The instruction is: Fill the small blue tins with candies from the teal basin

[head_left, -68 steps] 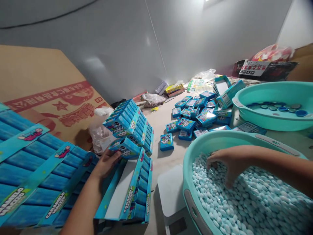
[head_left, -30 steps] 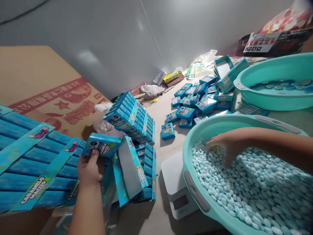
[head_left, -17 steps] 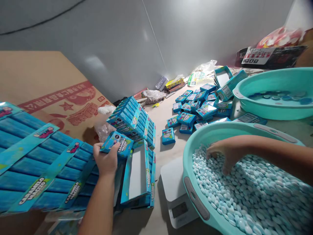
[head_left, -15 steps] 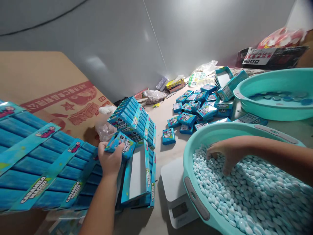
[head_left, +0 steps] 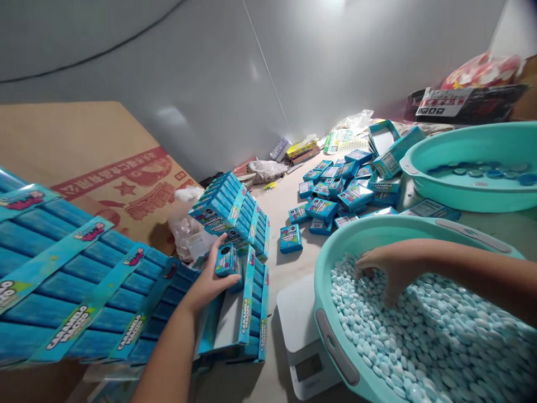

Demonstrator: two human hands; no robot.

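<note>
Firstly, left hand [head_left: 212, 282]: its grip was closed on one blue box [head_left: 226, 260], thumb in front and fingers behind; the box was tilted and hung above the near end of an open tray [head_left: 230, 320], whose white floor showed. Just right of that, a filled tray [head_left: 257, 322]; beyond, a stack [head_left: 235, 207] of packed boxes. Right hand [head_left: 390, 268]: within the near basin [head_left: 324, 291], its grip half open, thumb apart from the curled fingers, the tips among pale blue candies [head_left: 423, 358]; anything under the fingers was hidden. Partly beneath the near basin's left side, one white scale [head_left: 293, 308], display unreadable. On the bench [head_left: 274, 268], one single box [head_left: 291, 239], standing clear of a loose heap [head_left: 325, 210] of similar boxes; behind the heap, two empty-looking cartons [head_left: 394, 157], tipped. At far right, a second basin [head_left: 474, 196], with blue and pale discs [head_left: 474, 172] on its floor. At the left edge, large packs [head_left: 79, 274] of blue boxes, banded and slanted; behind these, one brown carton [head_left: 104, 145] with red printing, and a clear bag [head_left: 181, 224] beside it.
</note>
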